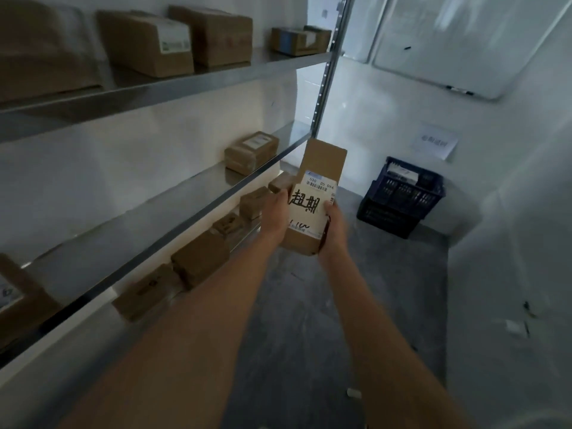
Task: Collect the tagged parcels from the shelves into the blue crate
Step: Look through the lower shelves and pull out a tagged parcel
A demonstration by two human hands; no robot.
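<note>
My left hand (276, 216) and right hand (333, 224) clasp the tagged parcel (314, 196) by its sides, short of the blue crate (399, 198). It seems light, stiff cardboard; side holds suit.

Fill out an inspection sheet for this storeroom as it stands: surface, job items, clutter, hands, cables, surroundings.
Surface: metal shelves on the left in tiers; grey floor.
Job's things: brown parcel with a white label and handwritten black characters, held in the air; blue crate on the floor by the far wall, something white inside.
Clutter: more cardboard boxes on all shelf tiers; small scraps on the floor.
Hands: left hand and right hand each grip a side of the parcel.
Cables: nothing seen.
Surroundings: white walls, paper sign above the crate, whiteboard.
</note>
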